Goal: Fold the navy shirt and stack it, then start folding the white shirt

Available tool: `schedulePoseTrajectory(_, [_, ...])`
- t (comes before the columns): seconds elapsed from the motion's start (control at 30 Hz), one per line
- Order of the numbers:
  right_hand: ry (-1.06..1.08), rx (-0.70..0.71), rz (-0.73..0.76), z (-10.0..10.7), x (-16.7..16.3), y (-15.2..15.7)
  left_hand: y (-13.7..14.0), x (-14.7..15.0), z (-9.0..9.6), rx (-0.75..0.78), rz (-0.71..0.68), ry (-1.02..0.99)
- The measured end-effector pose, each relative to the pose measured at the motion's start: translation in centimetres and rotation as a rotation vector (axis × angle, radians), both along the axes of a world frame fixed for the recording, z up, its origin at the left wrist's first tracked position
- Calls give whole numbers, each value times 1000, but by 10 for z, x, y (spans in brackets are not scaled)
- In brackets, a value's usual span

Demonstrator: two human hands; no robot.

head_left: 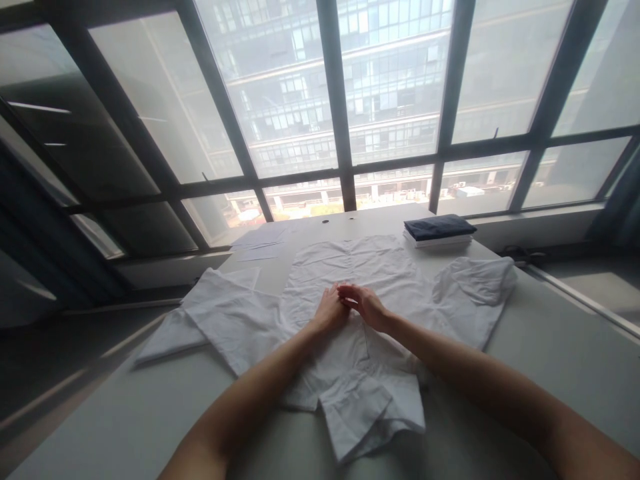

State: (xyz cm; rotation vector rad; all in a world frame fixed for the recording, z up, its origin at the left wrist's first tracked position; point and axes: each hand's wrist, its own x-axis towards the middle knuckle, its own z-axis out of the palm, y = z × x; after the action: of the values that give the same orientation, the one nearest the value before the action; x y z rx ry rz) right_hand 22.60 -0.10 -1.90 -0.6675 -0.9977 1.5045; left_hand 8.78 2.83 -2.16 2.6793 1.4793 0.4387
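A wrinkled white shirt [385, 267] lies spread on the table, its collar [355, 417] towards me and its sleeves out to both sides. Along the middle of its front, my left hand [331, 311] rests low on the cloth with its fingers together. My right hand [366, 305] meets it from the other side, thumb and fingers bent into a pinch at the left fingertips. Both hands appear closed on the shirt front; the exact bit of cloth between the fingertips is hidden.
At the back right, a dark folded garment [440, 227] tops a small stack with white cloth beneath. Thin white sheets [260, 243] lie at the back left. Under the left sleeve is another white folded piece [165, 337]. Large windows [390, 80] rise behind the white table [560, 360].
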Motion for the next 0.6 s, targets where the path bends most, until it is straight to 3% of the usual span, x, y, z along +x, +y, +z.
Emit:
schedulePoseTrajectory(0.1, [225, -290, 12, -9, 32, 23, 1, -2, -3, -24, 28, 50])
schedulePoseTrajectory(0.17, [276, -396, -44, -9, 64, 40, 2, -1, -3, -36, 40, 100])
schedulePoseTrajectory(0.4, [5, -336, -500, 1, 167, 68, 1, -1, -3, -52, 50, 118])
schedulePoseTrajectory(0.5, [-151, -292, -625, 3, 182, 73, 0, -1, -3, -56, 51, 119])
schedulePoseTrajectory(0.6, [-346, -217, -689, 7, 171, 81, 1, -1, -3, -53, 54, 118])
